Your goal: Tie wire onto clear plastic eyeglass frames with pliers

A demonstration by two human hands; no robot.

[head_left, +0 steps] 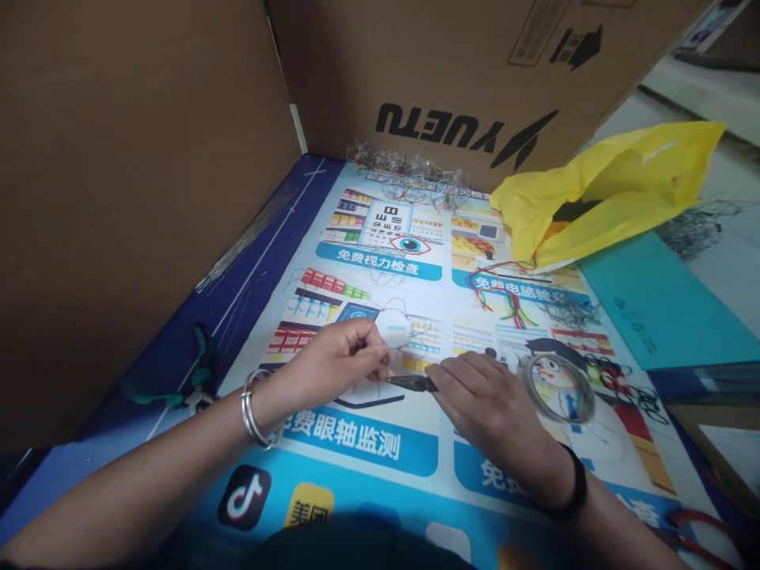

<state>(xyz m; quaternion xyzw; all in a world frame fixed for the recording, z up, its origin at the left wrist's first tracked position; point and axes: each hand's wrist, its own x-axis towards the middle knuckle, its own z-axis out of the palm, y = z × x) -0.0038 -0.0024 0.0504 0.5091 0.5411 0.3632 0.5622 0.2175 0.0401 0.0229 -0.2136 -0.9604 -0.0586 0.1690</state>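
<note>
Pliers [412, 384] in the right hand [484, 396] meet thin wire [394, 300] at the left hand [341, 356].
The left fingers look pinched together on the wire, above a printed sheet [385, 286]; the right fingers wrap the pliers' handles, their tip just beside the left fingertips. Whether the tip grips the wire is too small to tell. The step seems to be working the wire, which calls for a steady left pinch and small, controlled turns of the tool.
</note>
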